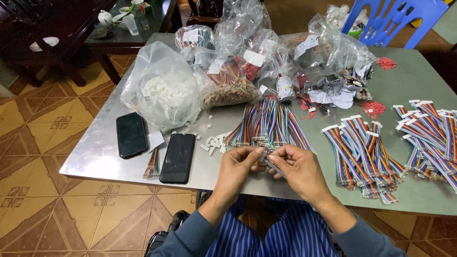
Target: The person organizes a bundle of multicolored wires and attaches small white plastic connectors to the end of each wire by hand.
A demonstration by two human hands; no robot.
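— What are the hands doing?

— Both meet just over the near edge of the metal table (95, 157). The left hand (236, 167) and right hand (299, 170) each have fingers curled shut, pinching one small rainbow ribbon cable (272, 164) between them; thumbs and forefingers close on its ends.

— And what lies around them?

— Just beyond the fingertips, a loose heap of rainbow ribbon cables (269, 124), with small white connector housings (214, 142) scattered to its left. Toward the right edge, finished cables with white plugs (364, 152) lie fanned out. Near the left corner, two black phones (154, 145) lie face up, side by side.

— Further back?

— A clear bag of white connectors (162, 90) on the left, more clear bags of wires (266, 52) across the far edge, and a blue plastic chair (395, 16) behind.
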